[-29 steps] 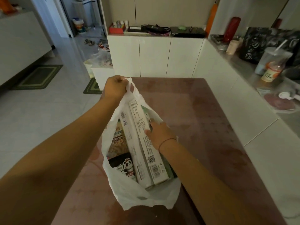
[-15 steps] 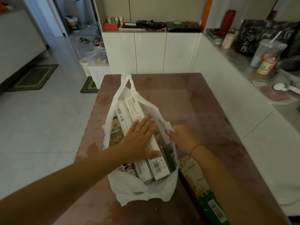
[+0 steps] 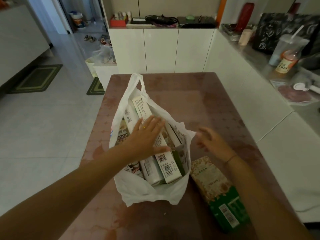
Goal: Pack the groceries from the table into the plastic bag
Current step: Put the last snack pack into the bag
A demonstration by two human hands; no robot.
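A white plastic bag (image 3: pixel 136 193) lies on the reddish-brown table (image 3: pixel 207 108), its mouth open toward me. Inside it are long white boxes (image 3: pixel 166 168), a brown printed packet (image 3: pixel 122 131) and a carton with a cartoon figure (image 3: pixel 134 168). My left hand (image 3: pixel 147 139) lies flat and open on top of the white boxes, fingers spread. My right hand (image 3: pixel 210 142) hovers open just right of the bag's rim, blurred, holding nothing. A long beige and green patterned package (image 3: pixel 216 189) lies on the table to the right of the bag, below my right forearm.
A white counter (image 3: pixel 259 108) runs along the table's right side, carrying a lidded drink cup with a straw (image 3: pixel 287 54) and a dark patterned bag (image 3: pixel 275 32). White cabinets (image 3: pixel 161 49) stand behind the table. Tiled floor with green mats (image 3: pixel 37 78) lies to the left.
My left hand let go of the bag's handle and came down flat on the boxes. My right hand moved out of the bag to its right side. The beige and green package came into view.
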